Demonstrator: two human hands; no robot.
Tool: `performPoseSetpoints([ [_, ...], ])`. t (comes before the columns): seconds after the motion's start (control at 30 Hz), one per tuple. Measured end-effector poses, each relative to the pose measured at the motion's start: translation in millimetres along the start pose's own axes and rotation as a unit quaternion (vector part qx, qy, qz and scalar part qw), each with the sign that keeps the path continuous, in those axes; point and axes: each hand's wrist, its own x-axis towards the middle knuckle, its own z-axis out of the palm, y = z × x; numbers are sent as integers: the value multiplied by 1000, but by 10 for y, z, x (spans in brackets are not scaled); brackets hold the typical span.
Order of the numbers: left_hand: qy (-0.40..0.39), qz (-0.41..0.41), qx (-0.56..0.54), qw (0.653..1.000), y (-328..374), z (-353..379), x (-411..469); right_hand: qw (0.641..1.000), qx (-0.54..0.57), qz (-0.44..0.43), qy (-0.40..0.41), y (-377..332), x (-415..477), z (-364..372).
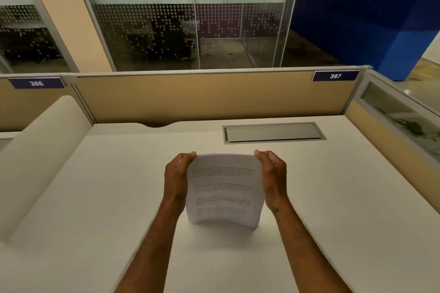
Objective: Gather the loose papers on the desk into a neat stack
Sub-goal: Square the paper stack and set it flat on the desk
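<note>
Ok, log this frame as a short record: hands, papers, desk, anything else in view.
left hand: grips the left edge of the papers
right hand: grips the right edge of the papers
papers: one gathered stack, held upright, bowed, bottom edge on the desk, printed text facing the camera
desk: pale top, no loose sheets showing
hatch: grey, closed, set in the desk behind the papers
partition: tan, tags 386 and 387
task state: papers gathered, being squared, not yet laid flat

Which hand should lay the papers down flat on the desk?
Neither alone. The left hand and right hand grip opposite side edges of the paper stack, which stands upright and bowed on the desk. Judging by that even grip, both together.
</note>
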Motion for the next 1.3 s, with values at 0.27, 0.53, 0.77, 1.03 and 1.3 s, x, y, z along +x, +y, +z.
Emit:
performPoseSetpoints([
  [0.27, -169, -21, -4, 985, -191, -238, 5, 982, -2, 35, -186, 113, 21, -119],
  [0.53, -154, -28, -26, 987, -302, -168, -36, 985, 31, 27, -166, 147, 10, -125],
  [0.77, -98, -1, -15, 995, -282, -128, -60, 995, 29, -8, -90, 143, -19, -156],
  [1.03, -15, 41, 15, 999, -142, 56, -3, 999, 25, 11, -26, 22, 17, -20],
  [1.3, -31, 39, 14, 999, -179, -5, -53, 1000, 8, 17, -25, 46, 15, 0],
])
